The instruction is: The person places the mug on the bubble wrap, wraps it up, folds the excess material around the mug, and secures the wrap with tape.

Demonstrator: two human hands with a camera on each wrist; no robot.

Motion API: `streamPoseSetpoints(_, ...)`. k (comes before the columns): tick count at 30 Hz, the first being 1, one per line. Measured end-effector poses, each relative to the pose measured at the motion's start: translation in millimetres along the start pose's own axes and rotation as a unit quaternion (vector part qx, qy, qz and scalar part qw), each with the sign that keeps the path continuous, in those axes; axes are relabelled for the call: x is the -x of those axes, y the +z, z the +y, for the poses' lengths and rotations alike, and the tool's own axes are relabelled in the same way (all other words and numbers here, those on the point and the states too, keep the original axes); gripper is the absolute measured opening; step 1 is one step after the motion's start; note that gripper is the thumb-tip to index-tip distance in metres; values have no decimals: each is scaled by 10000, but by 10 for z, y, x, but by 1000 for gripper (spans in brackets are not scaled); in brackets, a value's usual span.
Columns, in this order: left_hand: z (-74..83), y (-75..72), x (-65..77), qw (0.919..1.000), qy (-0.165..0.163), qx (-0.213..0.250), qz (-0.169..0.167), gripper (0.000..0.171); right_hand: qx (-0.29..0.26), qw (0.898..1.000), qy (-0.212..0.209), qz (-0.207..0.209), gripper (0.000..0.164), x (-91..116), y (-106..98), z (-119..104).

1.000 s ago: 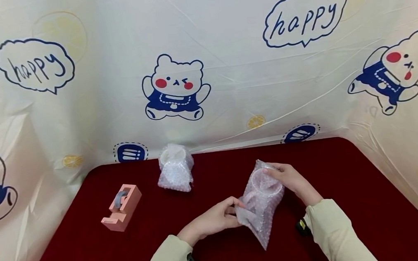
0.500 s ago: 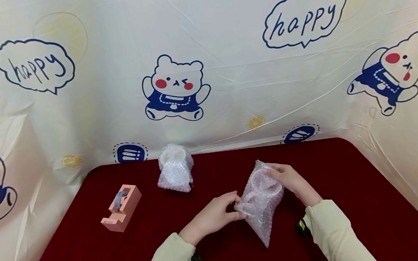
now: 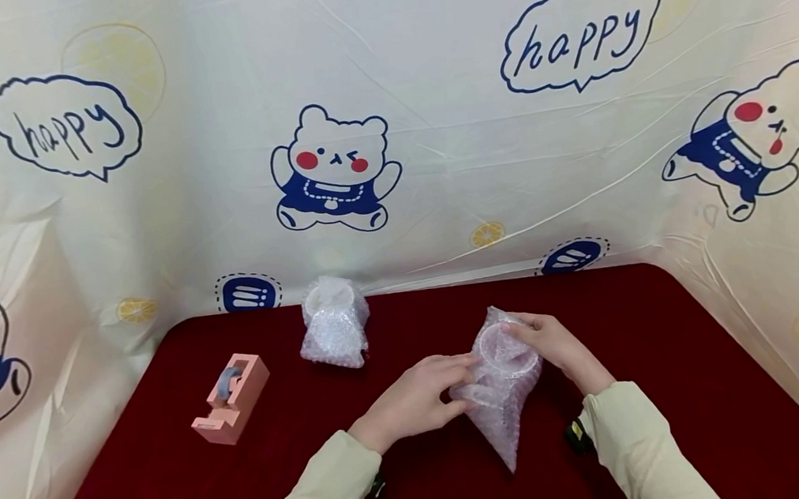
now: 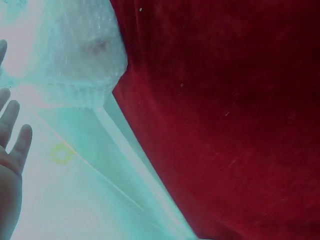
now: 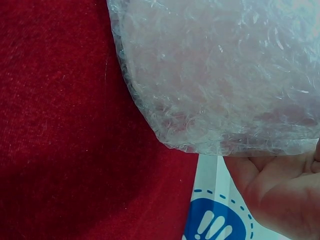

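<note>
In the head view, a bubble-wrapped cup [image 3: 510,386] stands right of the middle on the dark red cloth, its round rim showing through the clear plastic. The wrap tapers to a point toward the person. My right hand [image 3: 553,343] grips it at the upper right, thumb over the rim and the fingers hidden behind. At the wrap's left side is my left hand [image 3: 420,398], fingertips on the folded flap. The left wrist view shows this hand [image 4: 12,135] with fingers extended beside the bubble wrap [image 4: 85,50]. Bubble wrap [image 5: 215,75] fills much of the right wrist view.
A second bubble-wrapped bundle [image 3: 335,326] sits at the table's back edge. At the left lies a pink tape dispenser [image 3: 231,399] with a grey-blue roll of tape [image 3: 229,382]. Behind the red tabletop [image 3: 178,491] hangs a white printed cloth [image 3: 431,120].
My left hand has moved right and farther over the wrap, folding the left flap inward against the cup; its fingers have straightened. The right hand has kept its hold in place.
</note>
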State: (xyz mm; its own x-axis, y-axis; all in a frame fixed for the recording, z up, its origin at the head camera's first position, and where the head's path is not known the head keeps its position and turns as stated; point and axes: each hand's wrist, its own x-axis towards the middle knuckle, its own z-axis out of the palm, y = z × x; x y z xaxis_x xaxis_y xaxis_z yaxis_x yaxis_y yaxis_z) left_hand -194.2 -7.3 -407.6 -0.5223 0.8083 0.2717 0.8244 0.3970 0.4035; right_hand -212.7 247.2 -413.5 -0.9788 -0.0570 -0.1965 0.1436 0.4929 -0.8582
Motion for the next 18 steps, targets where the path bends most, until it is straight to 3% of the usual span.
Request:
streamPoseSetpoints(5,40,-45,-116,9985,136,-490,-213,11,-7,10000,14,-16,56,0,-1,5)
streamPoseSetpoints(10,42,-33,-224,9955,132,-762,-547,27,4,10000,-4,8,56,0,10,8)
streamPoseSetpoints(14,26,12,-258,9965,16,-671,-507,34,28,10000,-83,15,55,-1,16,-1)
streamPoseSetpoints(18,18,56,-277,9959,-82,-838,-317,29,41,9999,-95,52,54,-6,8,-1)
